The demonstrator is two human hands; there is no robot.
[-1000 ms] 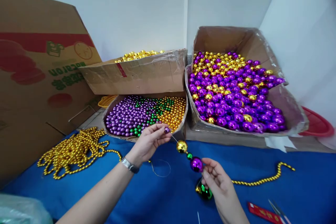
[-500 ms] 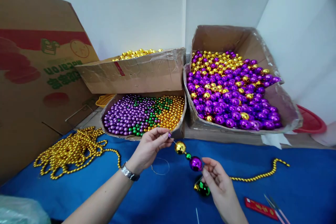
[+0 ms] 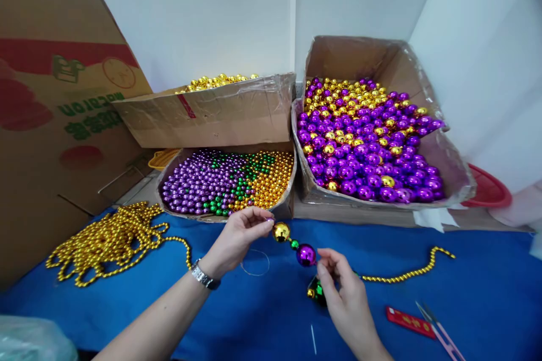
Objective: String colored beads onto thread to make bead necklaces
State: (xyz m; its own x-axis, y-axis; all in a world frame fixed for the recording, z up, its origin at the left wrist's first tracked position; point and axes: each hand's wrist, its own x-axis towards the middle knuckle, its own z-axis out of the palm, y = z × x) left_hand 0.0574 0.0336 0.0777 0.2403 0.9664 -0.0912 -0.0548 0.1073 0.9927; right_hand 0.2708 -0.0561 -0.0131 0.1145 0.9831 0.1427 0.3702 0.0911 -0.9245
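Note:
My left hand (image 3: 245, 234), with a watch (image 3: 203, 275) on its wrist, pinches a small purple bead, mostly hidden by the fingertips, against a large gold bead (image 3: 281, 232). From there a small green bead (image 3: 293, 244) and a large purple bead (image 3: 306, 255) follow on the same string. My right hand (image 3: 345, 293) is closed on the string just past the purple bead. Below its fingers hang a large green bead (image 3: 320, 293) and a small gold bead (image 3: 311, 293), partly covered by the hand. A thin loop of thread (image 3: 256, 272) curves under my left hand.
Behind my hands stand a box of small beads (image 3: 158, 192) and a box of large beads (image 3: 311, 192). Gold bead chain (image 3: 105, 242) is heaped at left; another gold strand (image 3: 402, 278) lies right. Thread snips (image 3: 442, 333) lie beside a red packet (image 3: 410, 322).
My left fingers have moved along the string with the small purple bead, up to the large gold bead. The bare string between them no longer shows. The view has shifted slightly.

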